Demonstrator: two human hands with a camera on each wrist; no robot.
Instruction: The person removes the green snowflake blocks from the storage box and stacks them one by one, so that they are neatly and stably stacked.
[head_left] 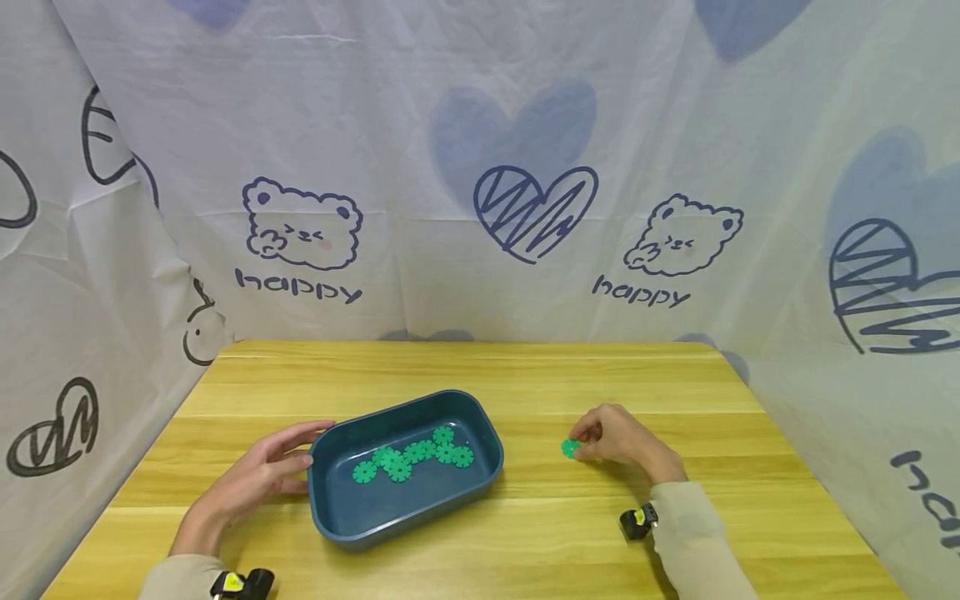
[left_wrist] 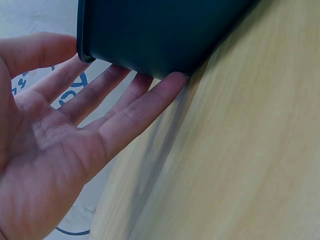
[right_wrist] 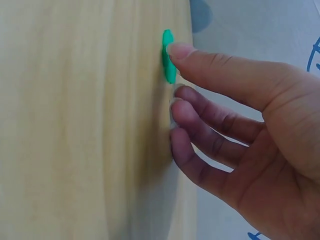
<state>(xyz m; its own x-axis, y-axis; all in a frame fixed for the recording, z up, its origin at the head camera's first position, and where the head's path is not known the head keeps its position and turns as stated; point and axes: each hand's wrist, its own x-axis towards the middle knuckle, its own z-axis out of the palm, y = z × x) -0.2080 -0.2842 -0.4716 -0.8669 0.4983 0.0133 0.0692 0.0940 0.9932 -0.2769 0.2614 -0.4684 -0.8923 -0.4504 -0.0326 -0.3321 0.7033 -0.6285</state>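
My right hand [head_left: 617,435] pinches a small green notched plastic disc [head_left: 571,449] by its edge, close over the table right of the bin. In the right wrist view the thumb lies on the disc [right_wrist: 168,57] while the other fingers curl below it; the index finger is mostly hidden. A dark blue rectangular bin [head_left: 405,515] sits at a slant on the table, with several similar green discs [head_left: 400,469] scattered on its floor. At the bin's left end is my left hand [head_left: 258,471]. Its fairly straight fingers touch the outer wall [left_wrist: 150,40], and its thumb is at the rim.
The light wood table [head_left: 525,550] ends at the back against a white curtain [head_left: 420,250] printed with hearts and bears. More curtain hangs along both sides. A small black camera [head_left: 637,522] is strapped at the right wrist, another [head_left: 251,583] at the left.
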